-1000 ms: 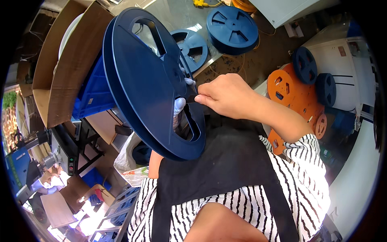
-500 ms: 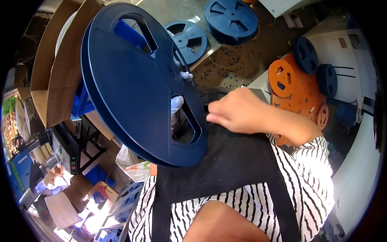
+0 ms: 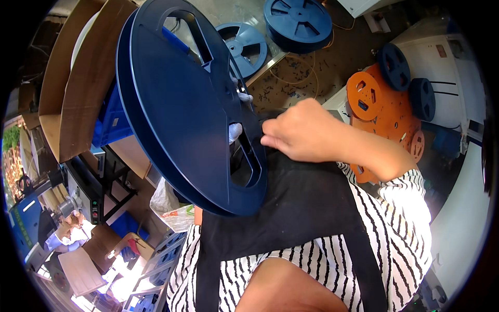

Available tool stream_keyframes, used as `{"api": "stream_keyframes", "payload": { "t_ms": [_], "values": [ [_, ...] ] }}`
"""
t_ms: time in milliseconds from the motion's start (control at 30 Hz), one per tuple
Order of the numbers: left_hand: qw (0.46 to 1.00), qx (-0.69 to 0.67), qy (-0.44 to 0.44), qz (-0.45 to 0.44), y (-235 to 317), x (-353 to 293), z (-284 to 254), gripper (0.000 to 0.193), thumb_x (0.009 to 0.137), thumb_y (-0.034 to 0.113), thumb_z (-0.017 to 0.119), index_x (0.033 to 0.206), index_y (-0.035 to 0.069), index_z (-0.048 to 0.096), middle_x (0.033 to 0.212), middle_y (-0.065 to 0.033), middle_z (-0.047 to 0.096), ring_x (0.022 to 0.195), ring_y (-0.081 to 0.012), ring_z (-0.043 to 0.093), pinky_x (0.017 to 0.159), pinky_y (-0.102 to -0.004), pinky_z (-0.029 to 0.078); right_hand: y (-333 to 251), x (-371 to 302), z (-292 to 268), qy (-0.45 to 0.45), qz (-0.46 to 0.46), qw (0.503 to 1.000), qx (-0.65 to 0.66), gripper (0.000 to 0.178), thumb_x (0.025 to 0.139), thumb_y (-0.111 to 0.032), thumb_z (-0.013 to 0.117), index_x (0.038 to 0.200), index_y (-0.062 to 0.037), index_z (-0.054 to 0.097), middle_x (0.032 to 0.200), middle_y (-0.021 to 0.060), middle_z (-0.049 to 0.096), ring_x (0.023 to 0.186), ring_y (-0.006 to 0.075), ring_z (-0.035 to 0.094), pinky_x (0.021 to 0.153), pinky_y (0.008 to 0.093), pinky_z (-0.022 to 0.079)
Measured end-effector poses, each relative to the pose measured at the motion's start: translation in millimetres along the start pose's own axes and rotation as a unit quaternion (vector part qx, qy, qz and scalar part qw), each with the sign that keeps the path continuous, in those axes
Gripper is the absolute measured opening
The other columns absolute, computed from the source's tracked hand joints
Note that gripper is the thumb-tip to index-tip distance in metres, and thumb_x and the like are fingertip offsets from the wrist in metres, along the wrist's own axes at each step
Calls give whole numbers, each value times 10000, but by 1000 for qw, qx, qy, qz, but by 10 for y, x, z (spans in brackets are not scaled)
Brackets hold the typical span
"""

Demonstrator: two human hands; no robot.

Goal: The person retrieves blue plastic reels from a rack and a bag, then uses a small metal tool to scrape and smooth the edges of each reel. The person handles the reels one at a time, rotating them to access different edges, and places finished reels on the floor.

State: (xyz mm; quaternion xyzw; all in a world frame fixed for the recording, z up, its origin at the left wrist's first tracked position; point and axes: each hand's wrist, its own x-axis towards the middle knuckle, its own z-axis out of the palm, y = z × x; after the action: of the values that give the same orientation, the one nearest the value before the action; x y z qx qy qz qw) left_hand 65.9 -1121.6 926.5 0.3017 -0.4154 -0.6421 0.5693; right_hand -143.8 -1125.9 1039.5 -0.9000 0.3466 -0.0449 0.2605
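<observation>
A large dark blue plastic reel (image 3: 179, 114) with two flanges and cut-out windows is held tilted, almost on edge, in front of my chest. My left hand (image 3: 235, 132), in a white glove, is mostly hidden behind the reel; its fingertips show through the windows, gripping it. My bare right hand (image 3: 306, 132) is closed in a pinch just beside the reel's right rim. Whatever may be between those fingers is too small or hidden to make out. Behind both hands lies my black apron (image 3: 301, 208).
Blue reels (image 3: 299, 23) are stacked on a glass-topped table, with a lighter blue reel (image 3: 241, 49) beside them. An orange reel (image 3: 364, 96) stands at the right near an orange surface. An open cardboard box (image 3: 86, 88) and a blue crate (image 3: 112, 122) stand left; dark scraps litter the floor.
The reel has shifted slightly right and turned so its edge gap shows more. My right hand has moved a little up and left, still pinched beside the rim.
</observation>
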Motion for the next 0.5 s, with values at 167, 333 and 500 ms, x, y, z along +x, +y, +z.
{"api": "stream_keyframes", "payload": {
  "t_ms": [167, 333, 500],
  "values": [
    [1000, 2, -16, 9, -14, -18, -59, 772, 755, 260, 859, 1375, 13, 471, 1192, -127, 635, 1070, -238, 653, 910, -386, 555, -65, -150, 159, -1, -23, 999, 24, 279, 909, -299, 647, 724, -104, 570, 576, 63, 583, 548, 286, 611, 507, 395, 458],
    [1000, 12, -6, -12, 72, -36, 23, 833, 735, 326, 860, 1386, 4, 453, 1179, -126, 642, 1086, -246, 644, 934, -389, 542, 27, 85, 81, 102, -19, 995, 12, 293, 905, -285, 660, 713, -91, 554, 570, 74, 561, 550, 295, 598, 507, 401, 440],
    [999, 18, 6, -26, 103, -64, 69, 899, 714, 393, 861, 1397, -6, 435, 1167, -124, 649, 1102, -254, 636, 957, -392, 529, -45, 27, 102, 73, -9, 997, -4, 304, 904, -294, 658, 708, -84, 558, 554, 85, 565, 543, 297, 604, 507, 400, 449]
  ]
}}
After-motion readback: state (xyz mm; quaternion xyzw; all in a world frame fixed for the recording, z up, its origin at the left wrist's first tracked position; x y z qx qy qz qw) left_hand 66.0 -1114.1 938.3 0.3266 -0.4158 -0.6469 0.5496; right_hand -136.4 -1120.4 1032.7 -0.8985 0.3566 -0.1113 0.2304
